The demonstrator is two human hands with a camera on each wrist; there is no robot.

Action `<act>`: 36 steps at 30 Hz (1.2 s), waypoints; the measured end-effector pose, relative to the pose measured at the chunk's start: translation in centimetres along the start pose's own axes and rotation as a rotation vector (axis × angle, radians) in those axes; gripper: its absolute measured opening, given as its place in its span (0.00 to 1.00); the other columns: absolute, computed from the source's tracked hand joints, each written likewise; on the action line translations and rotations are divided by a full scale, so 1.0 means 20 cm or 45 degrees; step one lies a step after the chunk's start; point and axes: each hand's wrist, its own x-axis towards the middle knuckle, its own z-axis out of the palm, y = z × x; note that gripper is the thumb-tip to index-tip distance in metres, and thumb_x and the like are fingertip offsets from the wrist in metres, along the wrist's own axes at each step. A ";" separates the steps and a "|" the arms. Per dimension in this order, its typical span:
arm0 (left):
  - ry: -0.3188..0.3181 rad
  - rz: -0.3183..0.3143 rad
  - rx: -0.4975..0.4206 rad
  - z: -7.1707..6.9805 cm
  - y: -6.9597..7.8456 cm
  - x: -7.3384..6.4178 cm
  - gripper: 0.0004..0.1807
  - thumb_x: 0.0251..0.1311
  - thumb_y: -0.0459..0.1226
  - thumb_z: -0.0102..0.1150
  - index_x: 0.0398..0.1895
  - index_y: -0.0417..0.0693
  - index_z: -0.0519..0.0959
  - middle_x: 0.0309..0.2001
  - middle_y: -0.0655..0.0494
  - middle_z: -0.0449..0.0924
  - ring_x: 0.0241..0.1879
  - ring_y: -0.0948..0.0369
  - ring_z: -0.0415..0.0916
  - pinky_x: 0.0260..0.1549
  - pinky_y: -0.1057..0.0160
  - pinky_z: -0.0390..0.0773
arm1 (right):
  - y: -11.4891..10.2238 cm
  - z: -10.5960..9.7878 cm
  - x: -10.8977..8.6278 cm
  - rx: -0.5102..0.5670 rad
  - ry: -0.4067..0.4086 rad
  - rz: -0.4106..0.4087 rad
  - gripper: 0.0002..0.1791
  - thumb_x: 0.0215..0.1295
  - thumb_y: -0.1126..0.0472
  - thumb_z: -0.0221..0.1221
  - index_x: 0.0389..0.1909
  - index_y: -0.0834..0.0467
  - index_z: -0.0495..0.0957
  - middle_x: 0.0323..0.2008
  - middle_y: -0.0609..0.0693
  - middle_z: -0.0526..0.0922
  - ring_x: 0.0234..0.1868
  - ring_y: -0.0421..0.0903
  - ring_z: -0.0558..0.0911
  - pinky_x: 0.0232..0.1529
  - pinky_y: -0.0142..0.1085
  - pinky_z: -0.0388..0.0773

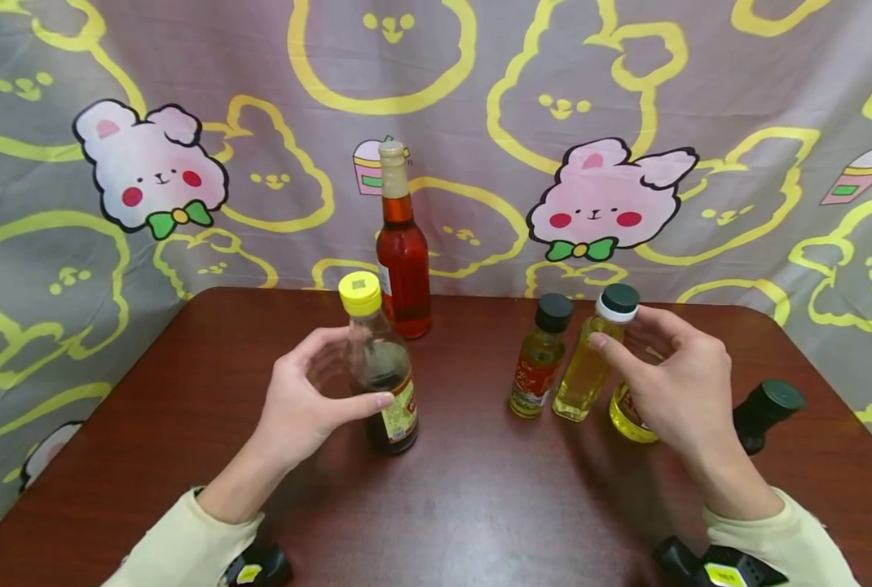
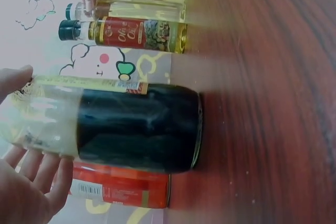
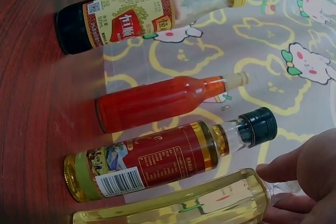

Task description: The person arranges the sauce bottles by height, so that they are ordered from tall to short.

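My left hand [image 1: 300,399] holds a glass bottle of dark sauce [image 1: 401,412] with a yellow cap, thumb across its label and fingers round the far side. In the left wrist view the thumb and fingertips lie on opposite sides of its upper part. At the right, my right hand [image 1: 681,383] grips a slim clear bottle of yellow oil [image 1: 581,379] near its neck, below a dark green cap. The thumb shows at the neck; some fingers are hidden behind. Beside it stands a small olive oil bottle [image 1: 535,375] with a red label and black cap.
A tall bottle of red liquid [image 1: 409,277] stands at the back of the brown table [image 1: 480,505]. Another yellow oil bottle [image 1: 630,420] is partly hidden behind my right hand. A dark green cap [image 1: 782,395] shows past the right wrist. Behind hangs a patterned curtain [image 1: 436,65].
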 end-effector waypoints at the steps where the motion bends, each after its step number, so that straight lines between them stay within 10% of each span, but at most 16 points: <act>1: 0.015 -0.008 -0.013 0.00 0.00 0.00 0.35 0.47 0.28 0.83 0.62 0.45 0.80 0.52 0.62 0.87 0.50 0.64 0.84 0.52 0.70 0.84 | 0.00 0.00 0.00 0.001 0.000 -0.003 0.30 0.68 0.48 0.72 0.66 0.58 0.81 0.61 0.60 0.87 0.62 0.60 0.86 0.62 0.54 0.79; 17: 0.125 -0.036 -0.035 0.05 0.04 0.02 0.36 0.45 0.26 0.84 0.61 0.42 0.79 0.55 0.68 0.87 0.50 0.64 0.82 0.50 0.72 0.83 | 0.00 -0.02 0.00 -0.018 -0.006 -0.019 0.31 0.68 0.47 0.71 0.66 0.59 0.81 0.60 0.62 0.87 0.61 0.62 0.86 0.62 0.56 0.79; 36: 0.247 0.034 -0.065 0.18 0.06 0.17 0.38 0.46 0.30 0.84 0.64 0.44 0.79 0.57 0.52 0.86 0.51 0.60 0.82 0.53 0.73 0.82 | 0.00 -0.02 0.00 -0.011 -0.038 -0.027 0.31 0.69 0.46 0.71 0.67 0.59 0.80 0.60 0.63 0.87 0.61 0.63 0.86 0.62 0.59 0.80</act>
